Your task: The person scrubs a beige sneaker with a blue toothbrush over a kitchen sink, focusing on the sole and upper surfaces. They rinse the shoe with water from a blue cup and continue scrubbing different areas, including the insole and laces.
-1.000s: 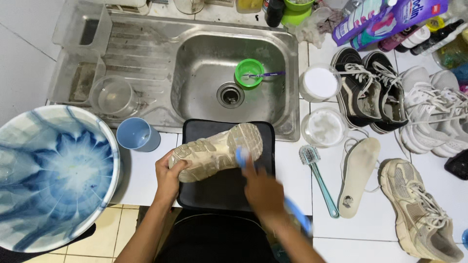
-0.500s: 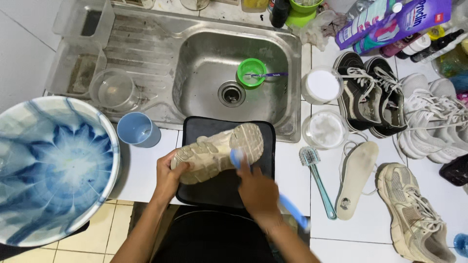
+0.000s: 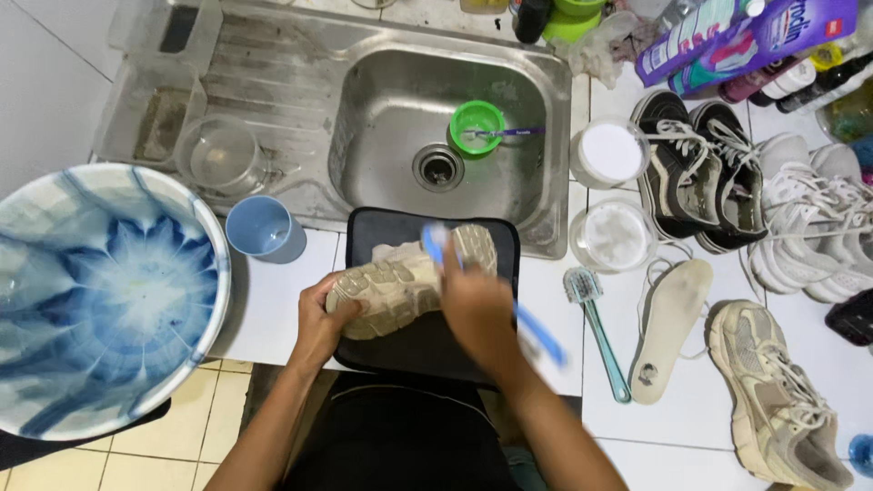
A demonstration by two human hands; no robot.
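Observation:
A beige sneaker (image 3: 400, 282) lies sole-up on a black mat (image 3: 427, 345) at the counter's front edge, just below the steel sink (image 3: 400, 100). My left hand (image 3: 320, 318) grips its heel end. My right hand (image 3: 475, 305) rests over the sole and holds a blue brush (image 3: 436, 244) whose head is blurred against the sole; its blue handle (image 3: 541, 335) sticks out behind my wrist.
A large blue-and-white basin (image 3: 100, 291) stands at left, with a blue cup (image 3: 264, 229) and a clear glass (image 3: 221, 156) beside it. A green cup (image 3: 476, 127) sits in the sink. To the right lie a teal brush (image 3: 596, 327), an insole (image 3: 671, 323), two white tubs (image 3: 611, 235), a beige sneaker (image 3: 782, 391) and black sneakers (image 3: 696, 168).
My right hand has moved the brush along the sole, from the sole's middle toward the toe end. The left hand keeps its hold and the shoe stays on the mat.

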